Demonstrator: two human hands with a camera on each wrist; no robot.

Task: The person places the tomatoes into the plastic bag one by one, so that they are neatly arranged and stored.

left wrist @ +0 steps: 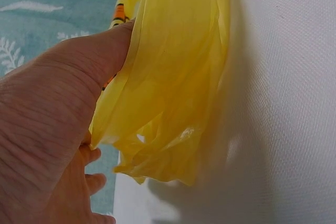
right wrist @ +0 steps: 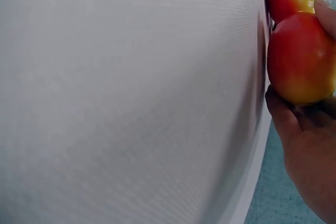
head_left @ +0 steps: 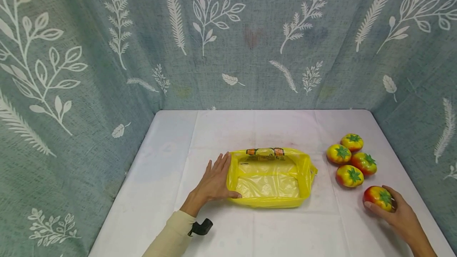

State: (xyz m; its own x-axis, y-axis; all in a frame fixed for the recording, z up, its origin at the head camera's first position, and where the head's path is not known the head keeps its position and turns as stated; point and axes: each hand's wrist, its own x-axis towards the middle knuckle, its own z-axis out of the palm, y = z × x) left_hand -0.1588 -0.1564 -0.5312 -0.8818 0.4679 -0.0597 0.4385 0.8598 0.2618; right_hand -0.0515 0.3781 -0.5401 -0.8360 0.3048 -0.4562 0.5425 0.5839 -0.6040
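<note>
A yellow plastic bag (head_left: 269,202) stands on the table with its mouth facing up. At its left side my left hand (head_left: 214,183) holds the rim, the thumb hooked over it and the fingers stretched along the outside. The left wrist view shows the thumb (left wrist: 100,56) tucked behind the yellow film. On the right, my right hand (head_left: 401,213) grips a red and yellow tomato (head_left: 377,198) with a green leafy top, thumb and fingers on opposite sides. In the right wrist view this tomato (right wrist: 299,59) is close to the tabletop; whether it touches is unclear.
Several similar tomatoes, one of them a yellow tomato (head_left: 338,154), lie grouped beyond my right hand, right of the bag. A white cloth covers the table (head_left: 285,233). Green leaf-patterned curtains (head_left: 228,66) enclose its back and sides.
</note>
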